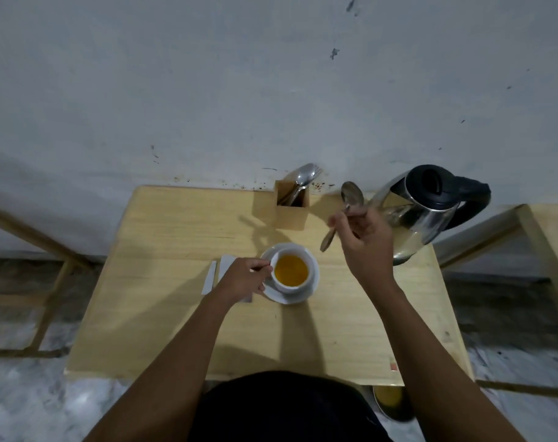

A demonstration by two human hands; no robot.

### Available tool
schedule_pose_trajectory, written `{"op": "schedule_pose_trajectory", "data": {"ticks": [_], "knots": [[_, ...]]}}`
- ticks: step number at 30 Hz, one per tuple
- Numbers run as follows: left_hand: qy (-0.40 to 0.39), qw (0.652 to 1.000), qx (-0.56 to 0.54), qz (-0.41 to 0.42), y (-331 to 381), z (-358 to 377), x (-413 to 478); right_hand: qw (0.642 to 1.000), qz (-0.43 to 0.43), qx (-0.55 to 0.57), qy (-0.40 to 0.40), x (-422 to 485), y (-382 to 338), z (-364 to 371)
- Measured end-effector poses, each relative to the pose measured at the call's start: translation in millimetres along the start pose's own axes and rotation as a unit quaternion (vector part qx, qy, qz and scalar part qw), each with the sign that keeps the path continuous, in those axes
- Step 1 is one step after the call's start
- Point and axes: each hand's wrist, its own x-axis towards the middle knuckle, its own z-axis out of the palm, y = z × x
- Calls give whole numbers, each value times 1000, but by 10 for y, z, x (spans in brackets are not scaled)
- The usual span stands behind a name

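A white cup [298, 287] of amber tea stands on a white saucer [282, 296] in the middle of the wooden table [175, 314]. My left hand [241, 279] grips the cup's handle at its left side. My right hand [365, 242] holds a metal spoon [351, 194] in the air, bowl up and handle end pointing down, between the cutlery box and the kettle.
A wooden box [292, 210] with spoons and a fork stands at the table's far edge by the wall. A steel kettle [421, 212] with a black lid sits at the far right. White paper sachets [210, 277] lie left of the saucer. Another table [552, 231] is to the right.
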Motion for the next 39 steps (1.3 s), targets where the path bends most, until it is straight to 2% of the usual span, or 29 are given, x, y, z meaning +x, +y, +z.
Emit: {"op": "schedule_pose_trajectory", "data": {"ticks": [2,6,9,12,17,20,24,29,34,39], "knots": [[5,1000,7,11,-2,12,-25,1000,6,-28,-5,-117,50,-70],[26,999,10,24,-13,65,-57,985,86,-139,-52,-302,171,-150],[38,999,10,22,-47,102,-56,955,115,-238,-133,-394,289,-194],[50,998,24,21,-69,127,-62,930,153,-271,-197,-456,333,-210],[57,998,13,16,-55,140,-86,874,155,-365,-281,-541,304,-191],[49,999,21,11,-20,130,-103,821,134,-469,-296,-550,281,-160],[43,999,11,4,-7,104,-73,797,132,-503,-308,-488,276,-114],[33,999,-22,2,8,101,-46,764,33,-565,-309,-430,197,-92],[28,999,-27,-4,-8,79,-3,706,-29,-612,-355,-335,109,-6],[32,999,-14,4,-19,83,35,672,-86,-630,-379,-242,111,137]]}}
